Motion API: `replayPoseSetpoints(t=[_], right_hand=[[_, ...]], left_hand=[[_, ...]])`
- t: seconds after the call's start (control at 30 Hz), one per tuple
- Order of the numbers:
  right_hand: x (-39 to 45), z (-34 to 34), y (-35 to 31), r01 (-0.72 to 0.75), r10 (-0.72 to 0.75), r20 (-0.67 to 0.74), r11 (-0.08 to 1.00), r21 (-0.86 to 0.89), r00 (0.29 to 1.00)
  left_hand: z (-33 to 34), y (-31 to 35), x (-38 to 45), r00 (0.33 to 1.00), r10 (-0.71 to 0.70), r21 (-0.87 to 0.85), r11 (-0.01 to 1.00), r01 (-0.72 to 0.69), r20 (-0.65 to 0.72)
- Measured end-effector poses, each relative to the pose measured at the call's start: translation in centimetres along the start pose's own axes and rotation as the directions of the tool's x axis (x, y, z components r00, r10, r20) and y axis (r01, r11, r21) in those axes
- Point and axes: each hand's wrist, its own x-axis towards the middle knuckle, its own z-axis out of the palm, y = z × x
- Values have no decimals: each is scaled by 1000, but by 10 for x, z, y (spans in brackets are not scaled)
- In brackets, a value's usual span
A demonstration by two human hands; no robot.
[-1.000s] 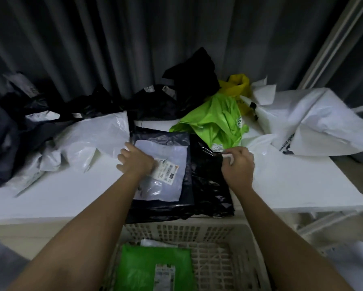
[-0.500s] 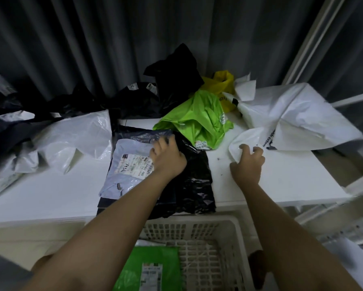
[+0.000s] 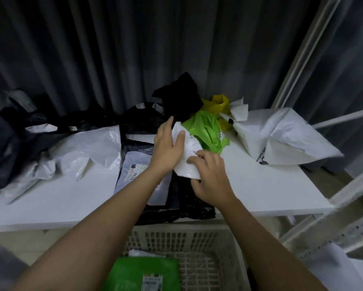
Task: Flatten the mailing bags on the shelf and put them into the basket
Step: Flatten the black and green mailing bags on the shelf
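Since half a second ago, your right hand (image 3: 211, 177) has left the bare shelf (image 3: 271, 185) and brought a small white mailing bag (image 3: 187, 156) over the flattened stack; your left hand (image 3: 168, 148) has lifted off the grey mailing bag (image 3: 134, 171) to meet it.

Current state:
- Left hand: grips the white bag's 9 o'clock edge, thumb on top, fingers behind.
- Right hand: fingers curled onto the bag's 5 o'clock corner, pinching it.
- White bag: held above the black mailing bag (image 3: 184, 202), just in front of the green mailing bag (image 3: 208, 131).
- Large white bag (image 3: 281, 139): lies at 3 o'clock.
- Basket (image 3: 197, 238): at 6 o'clock below the shelf edge, holding a flat green bag (image 3: 142, 274).
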Motion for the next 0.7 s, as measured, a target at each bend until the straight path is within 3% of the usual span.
replayPoseSetpoints(t=[0.2, 0.3, 0.37, 0.43, 0.57, 0.63, 0.7], right_hand=[[11, 19, -36, 86, -113, 228, 988, 127, 967], [21, 27, -57, -1, -72, 325, 976, 217, 943], [29, 36, -74, -171, 55, 378, 944, 281, 924], [37, 46, -85, -261, 151, 376, 930, 259, 914], [47, 74, -95, -94, 98, 288, 995, -29, 952], [51, 80, -96, -139, 126, 301, 990, 20, 945], [56, 76, -94, -292, 222, 319, 937, 192, 921]], left_hand=[[-68, -48, 2, 996, -78, 81, 994, 74, 45], [-85, -64, -9, 996, -80, 135, 987, 84, -35], [-92, -70, -17, 993, -59, 171, 982, 76, -101], [-96, -74, -22, 989, -58, 185, 979, 84, -139], [-98, -87, -30, 983, -86, 180, 977, 115, -161], [-100, -99, -29, 979, -116, 147, 979, 142, -169], [-103, -110, -27, 966, -175, 90, 977, 195, -188]])
